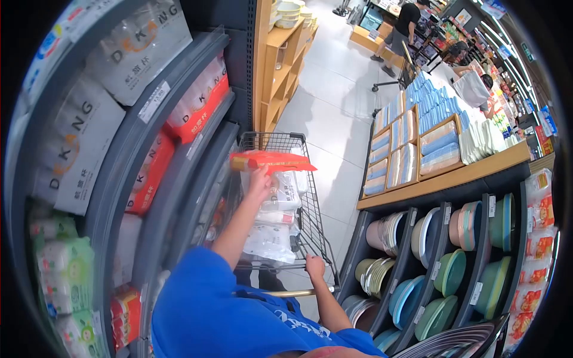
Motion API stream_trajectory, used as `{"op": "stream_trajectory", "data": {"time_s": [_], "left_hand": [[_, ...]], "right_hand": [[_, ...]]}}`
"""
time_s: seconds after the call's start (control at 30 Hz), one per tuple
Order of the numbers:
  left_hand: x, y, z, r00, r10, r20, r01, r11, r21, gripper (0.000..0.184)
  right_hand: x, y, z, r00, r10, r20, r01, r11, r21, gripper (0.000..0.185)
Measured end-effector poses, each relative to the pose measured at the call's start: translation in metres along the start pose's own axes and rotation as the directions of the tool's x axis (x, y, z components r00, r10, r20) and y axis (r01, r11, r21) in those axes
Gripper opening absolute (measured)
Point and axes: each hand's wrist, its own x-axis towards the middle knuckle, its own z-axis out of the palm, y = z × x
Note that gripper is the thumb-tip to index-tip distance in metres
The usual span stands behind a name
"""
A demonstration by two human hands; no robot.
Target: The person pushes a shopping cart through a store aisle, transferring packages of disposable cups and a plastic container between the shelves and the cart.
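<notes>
My left hand (pixel 259 182) reaches out over the shopping cart (pixel 316 224), its fingers closed on a long red plastic packet (pixel 289 161). A brownish-gold part shows at the packet's left end; its contents I cannot make out. Beneath the packet, inside the cart, lie several white and clear plastic packs (pixel 270 238) with dark print. My right hand (pixel 314 267) is wrapped around the cart's near right edge, close to the handle bar (pixel 289 293).
Along the left run shelves of bagged cups (pixel 74 140) and red packs (pixel 200 98). Plastic basins (pixel 450 271) fill a rack on the right, below a display of folded towels (pixel 439 146). A person in dark clothes (pixel 406 27) stands farther up the tiled aisle (pixel 331 101).
</notes>
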Motion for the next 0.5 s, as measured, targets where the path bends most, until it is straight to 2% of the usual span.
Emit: {"op": "stream_trajectory", "data": {"time_s": [0.03,0.07,0.17,0.2,0.27,0.3,0.33,0.4,0.5], "left_hand": [[-0.032,0.021,0.015,1.0,0.002,-0.002,-0.002,1.0,0.028,0.013],[-0.067,0.038,0.029,1.0,-0.001,-0.008,0.001,0.999,0.054,0.012],[-0.171,0.083,0.066,0.993,0.003,-0.116,-0.006,1.0,-0.019,0.01],[-0.194,0.084,0.059,0.994,-0.027,-0.109,0.015,0.994,-0.105,0.007],[-0.233,0.088,0.042,0.995,-0.065,-0.079,0.04,0.958,-0.285,0.007],[-0.254,0.091,0.042,0.994,-0.078,-0.074,0.053,0.955,-0.292,0.006],[-0.277,0.097,0.045,0.994,-0.088,-0.069,0.064,0.953,-0.297,0.011],[-0.315,0.104,0.045,0.997,-0.079,-0.027,0.068,0.956,-0.286,0.017],[-0.358,0.114,0.042,0.997,0.063,0.052,-0.049,0.971,-0.236,0.015]], "right_hand": [[-0.001,0.0,0.0,0.997,-0.019,0.071,0.016,0.999,0.037,0.052],[-0.004,0.001,-0.001,0.993,-0.097,0.067,0.098,0.995,-0.015,0.062],[0.003,0.007,-0.006,0.956,-0.115,0.271,0.074,0.985,0.155,0.062],[0.017,0.009,-0.009,0.889,-0.061,0.453,-0.006,0.989,0.146,0.075],[-0.033,-0.032,-0.054,0.915,-0.258,0.311,0.25,0.966,0.064,0.089],[-0.024,-0.029,-0.045,0.817,-0.576,0.021,0.575,0.817,0.037,0.096],[-0.031,-0.041,-0.045,0.542,-0.804,-0.244,0.815,0.574,-0.079,0.106],[-0.059,-0.081,-0.067,0.533,-0.817,-0.221,0.83,0.454,0.325,0.102],[-0.078,-0.116,-0.07,0.445,-0.882,0.157,0.693,0.45,0.563,0.092]]}}
